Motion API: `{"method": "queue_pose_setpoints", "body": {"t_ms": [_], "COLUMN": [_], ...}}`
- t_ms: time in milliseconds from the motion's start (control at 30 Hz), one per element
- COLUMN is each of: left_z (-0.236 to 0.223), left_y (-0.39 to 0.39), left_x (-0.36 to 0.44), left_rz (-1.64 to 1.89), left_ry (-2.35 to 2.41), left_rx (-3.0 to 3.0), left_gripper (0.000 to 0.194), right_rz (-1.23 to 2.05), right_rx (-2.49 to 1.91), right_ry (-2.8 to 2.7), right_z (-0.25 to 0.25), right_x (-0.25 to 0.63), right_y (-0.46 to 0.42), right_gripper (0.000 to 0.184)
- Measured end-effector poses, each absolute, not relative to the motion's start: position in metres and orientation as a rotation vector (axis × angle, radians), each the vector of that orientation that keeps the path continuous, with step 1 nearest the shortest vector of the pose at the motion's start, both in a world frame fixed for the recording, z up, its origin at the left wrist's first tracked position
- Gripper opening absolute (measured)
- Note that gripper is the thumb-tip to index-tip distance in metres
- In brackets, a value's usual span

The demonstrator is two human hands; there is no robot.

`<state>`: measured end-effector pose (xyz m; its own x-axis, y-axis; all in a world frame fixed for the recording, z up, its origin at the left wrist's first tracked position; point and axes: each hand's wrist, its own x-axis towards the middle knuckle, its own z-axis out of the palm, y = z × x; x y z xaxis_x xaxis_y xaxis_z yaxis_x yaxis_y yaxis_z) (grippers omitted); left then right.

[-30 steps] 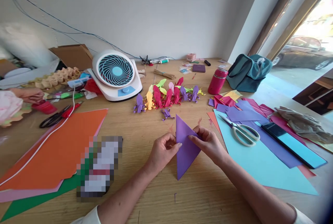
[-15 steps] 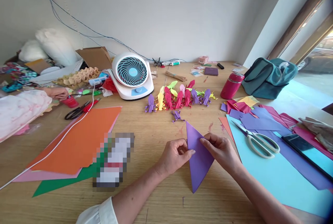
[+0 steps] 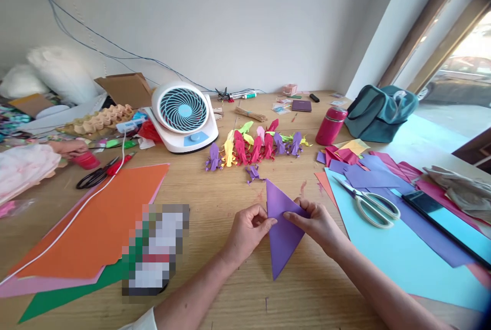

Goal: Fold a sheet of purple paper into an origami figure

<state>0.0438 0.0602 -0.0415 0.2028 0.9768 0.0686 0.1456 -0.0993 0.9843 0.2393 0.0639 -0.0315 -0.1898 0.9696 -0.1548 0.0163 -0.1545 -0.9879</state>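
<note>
A sheet of purple paper (image 3: 286, 240), folded into a triangle, is held up off the table between both hands. My left hand (image 3: 251, 227) pinches its long left edge between thumb and fingers. On the other side, my right hand (image 3: 316, 220) grips the paper near its right corner, the thumb lying across the front face. Just beyond the top point sits a small purple folded-paper figure (image 3: 253, 173). Behind it stand several more folded-paper figures (image 3: 256, 150) in red, yellow, purple, pink and green.
On the right, scissors (image 3: 370, 204) lie on light blue paper (image 3: 368, 258) beside a phone (image 3: 429, 207). A red bottle (image 3: 332, 125) and a teal bag (image 3: 379, 115) stand behind. Orange paper (image 3: 103, 222) and a fan (image 3: 184, 115) are left; a co-worker's hand (image 3: 69, 148) touches a red object.
The view has shifted, so most things appear further left. My right thumb has slid inward across the purple paper, while my left hand keeps its pinch.
</note>
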Motion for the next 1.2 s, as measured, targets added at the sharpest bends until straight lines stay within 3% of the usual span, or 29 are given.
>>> {"method": "queue_pose_setpoints", "body": {"t_ms": [200,1200], "left_z": [-0.042,-0.039], "left_y": [0.066,0.064], "left_x": [0.041,0.043], "left_rz": [1.083,1.115], "left_ry": [1.084,0.986], "left_rx": [1.328,1.328], "left_gripper": [0.034,0.011], "right_rz": [1.526,1.567], "right_rx": [-1.159,-1.164], "right_ry": [-1.129,-0.856], "right_z": [-0.031,-0.034], "right_x": [0.235,0.224], "right_y": [0.064,0.06], "right_gripper": [0.037,0.037]}}
